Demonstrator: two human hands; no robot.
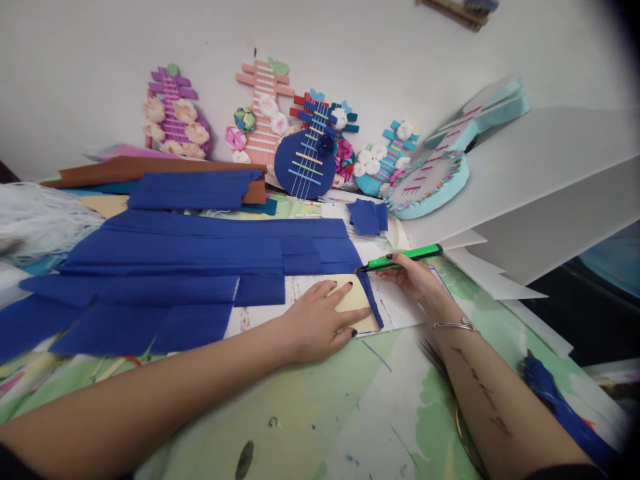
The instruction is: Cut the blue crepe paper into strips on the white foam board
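My left hand (320,319) lies flat with fingers spread on a pale yellow card (356,300), pressing it down at the right end of long blue crepe paper strips (200,257). My right hand (415,275) grips a green utility knife (403,257). Its tip touches the blue paper at the card's upper right edge. A bracelet sits on my right wrist.
Several decorated paper guitars lean on the wall: purple (175,113), pink (263,110), dark blue (307,157), small teal (383,167), large light blue (440,160). Small blue squares (367,217) lie nearby. White foam boards (545,200) lie right. White fringe (35,220) lies left.
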